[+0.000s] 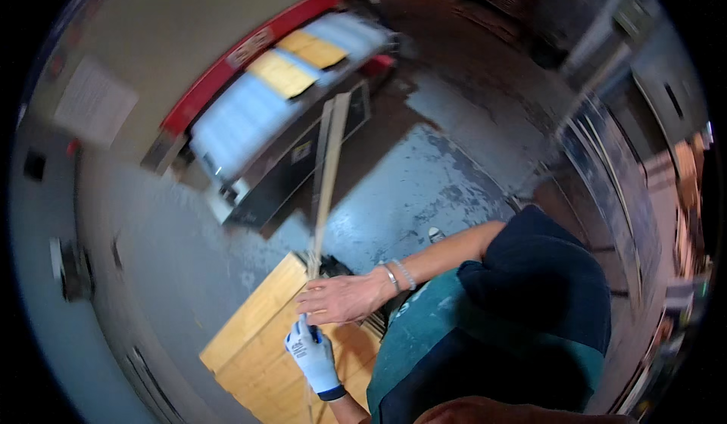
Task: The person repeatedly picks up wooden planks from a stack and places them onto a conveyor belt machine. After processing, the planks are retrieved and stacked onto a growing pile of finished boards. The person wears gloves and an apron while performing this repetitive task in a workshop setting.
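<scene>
Since the long thin wooden strip (330,168) is gripped only at its near end, I rate tip swing as the main risk. The left hand (312,354), in a white glove w/ blue print, is curled into a fist around the strip's lower end. Its fingers are wrapped tight and pressed together.

The right hand (342,297) is bare, w/ bracelets at the wrist, and sits just above the left fist. Its fingers lie straight and close together across the strip. The thumb is hidden, so I can't tell if it's pinching or only steadying.

From the fingertips the strip runs away and upward. Its far end crosses in front of the black machine (291,163) w/ the red rail and the yellow and white sheets on top. Below both hands lies a stack of pale wood boards (254,325), on a worn grey concrete floor (424,174).

What could go wrong, imo:
- A small wrist twist could whip the far tip into the machine or sweep its sheets off.
- The strip looks slim enough to bow or snap if levered.
- The bare fingers could pick up splinters if it slides.
- A dropped end would hit the boards.
</scene>
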Available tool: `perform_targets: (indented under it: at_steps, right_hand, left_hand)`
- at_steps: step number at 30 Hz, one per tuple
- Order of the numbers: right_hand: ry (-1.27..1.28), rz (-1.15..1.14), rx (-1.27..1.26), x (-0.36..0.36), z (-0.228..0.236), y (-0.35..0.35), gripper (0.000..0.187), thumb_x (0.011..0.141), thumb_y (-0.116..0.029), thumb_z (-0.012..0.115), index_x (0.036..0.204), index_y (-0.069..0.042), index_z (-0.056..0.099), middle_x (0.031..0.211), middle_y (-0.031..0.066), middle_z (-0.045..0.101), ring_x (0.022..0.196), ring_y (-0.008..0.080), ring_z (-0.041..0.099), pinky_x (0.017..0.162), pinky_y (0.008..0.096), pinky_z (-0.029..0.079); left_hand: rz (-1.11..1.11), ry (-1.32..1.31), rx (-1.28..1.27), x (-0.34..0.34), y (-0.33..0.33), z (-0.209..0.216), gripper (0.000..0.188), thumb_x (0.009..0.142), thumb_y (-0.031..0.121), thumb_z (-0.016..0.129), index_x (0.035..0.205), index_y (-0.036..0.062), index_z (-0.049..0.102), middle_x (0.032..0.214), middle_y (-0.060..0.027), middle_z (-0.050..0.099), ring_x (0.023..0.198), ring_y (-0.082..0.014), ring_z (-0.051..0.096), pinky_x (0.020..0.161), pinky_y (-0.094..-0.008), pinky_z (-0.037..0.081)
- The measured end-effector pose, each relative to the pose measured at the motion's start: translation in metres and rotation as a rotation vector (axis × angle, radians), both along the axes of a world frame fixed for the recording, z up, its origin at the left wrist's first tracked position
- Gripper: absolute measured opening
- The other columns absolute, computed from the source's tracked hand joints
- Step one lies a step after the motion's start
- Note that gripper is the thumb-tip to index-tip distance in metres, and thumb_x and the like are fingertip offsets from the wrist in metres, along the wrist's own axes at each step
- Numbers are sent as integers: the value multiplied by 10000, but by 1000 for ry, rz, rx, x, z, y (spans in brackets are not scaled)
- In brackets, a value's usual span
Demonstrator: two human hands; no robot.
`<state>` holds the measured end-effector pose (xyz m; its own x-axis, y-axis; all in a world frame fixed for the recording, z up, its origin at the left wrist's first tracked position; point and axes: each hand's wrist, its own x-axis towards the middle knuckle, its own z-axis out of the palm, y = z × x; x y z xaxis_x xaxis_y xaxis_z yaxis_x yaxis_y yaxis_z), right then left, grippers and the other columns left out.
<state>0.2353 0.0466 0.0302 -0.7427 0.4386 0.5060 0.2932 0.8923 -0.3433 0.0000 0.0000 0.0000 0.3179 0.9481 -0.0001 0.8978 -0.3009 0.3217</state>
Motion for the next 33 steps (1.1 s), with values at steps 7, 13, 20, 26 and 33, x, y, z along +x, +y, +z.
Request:
perform_targets:
  at_steps: [7, 13, 20, 26, 33]
  right_hand:
    - [-327, -622, -322, 277, -12, -100, 151, 860, -179, 542, 875, -32, 569, 673, 170, 620, 679, 320, 657, 536, 436, 505]
    - [-156, -1348, -468, 467, -29, -233, 162, 904, -243, 511, 850, -134, 618, 774, 99, 638, 674, 278, 642, 558, 430, 523]
    - [-214, -2235, -561, 637, -15, -524, 311, 913, -350, 555, 923, -61, 668, 839, 186, 673, 730, 371, 639, 659, 459, 519]
    - [-687, -2450, -498, 709, -23, -753, 337, 891, -329, 588, 1022, -24, 647, 920, 209, 652, 853, 447, 601, 757, 530, 455]
    - [-1101, -2252, -1323, 805, 0, -760, 442, 967, -309, 524, 1278, 1, 572, 1252, 179, 614, 1129, 329, 586, 971, 408, 450]
  left_hand:
    - [-679, -322, 85, 315, -3, 30, 319, 804, 135, 646, 1106, 48, 593, 961, -144, 588, 950, -360, 533, 888, -466, 393]
    - [-1016, -295, 137, 480, -33, 97, 522, 848, 202, 672, 1321, 41, 522, 1348, -196, 503, 1225, -404, 464, 1079, -492, 312]
    - [-1281, -215, 64, 566, -51, 76, 413, 835, 179, 662, 1219, 44, 592, 1240, -158, 579, 1132, -349, 527, 1047, -470, 344]
    - [-1132, -146, -50, 554, -26, 16, 365, 872, 252, 639, 1177, 52, 612, 1191, -155, 604, 1101, -351, 554, 1008, -433, 395]
    - [-719, -145, -225, 482, -1, -77, 385, 902, 310, 583, 1195, 60, 604, 1136, -161, 629, 1045, -328, 595, 961, -421, 432]
